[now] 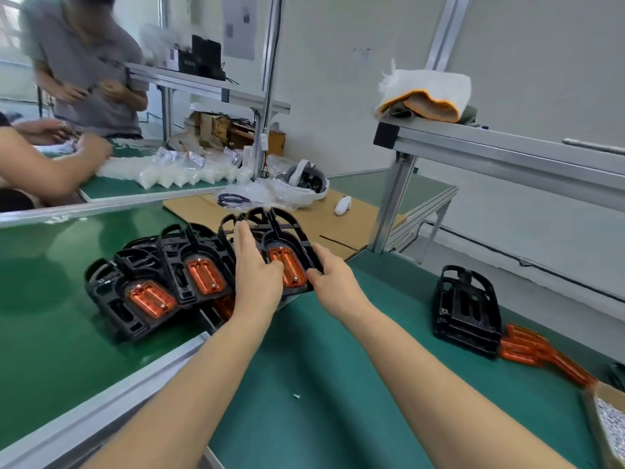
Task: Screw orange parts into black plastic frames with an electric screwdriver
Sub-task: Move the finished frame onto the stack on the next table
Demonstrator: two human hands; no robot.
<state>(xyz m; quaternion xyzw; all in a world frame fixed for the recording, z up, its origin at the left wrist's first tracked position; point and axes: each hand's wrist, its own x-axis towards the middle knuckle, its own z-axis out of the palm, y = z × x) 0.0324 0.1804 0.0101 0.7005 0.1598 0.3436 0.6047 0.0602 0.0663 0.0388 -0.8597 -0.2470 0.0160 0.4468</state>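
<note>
A black plastic frame with an orange part fitted in it lies tilted on a pile of similar assembled frames. My left hand rests flat on its left side, thumb touching the orange part. My right hand grips the frame's right lower edge. Further frames with orange parts overlap to the left. At the right stands a stack of bare black frames beside loose orange parts. No electric screwdriver is visible.
A loose screw lies on the green mat. A box of screws sits at the far right. Cardboard, a headset and a white controller lie behind. Aluminium shelf posts rise at right. Other people work at the left.
</note>
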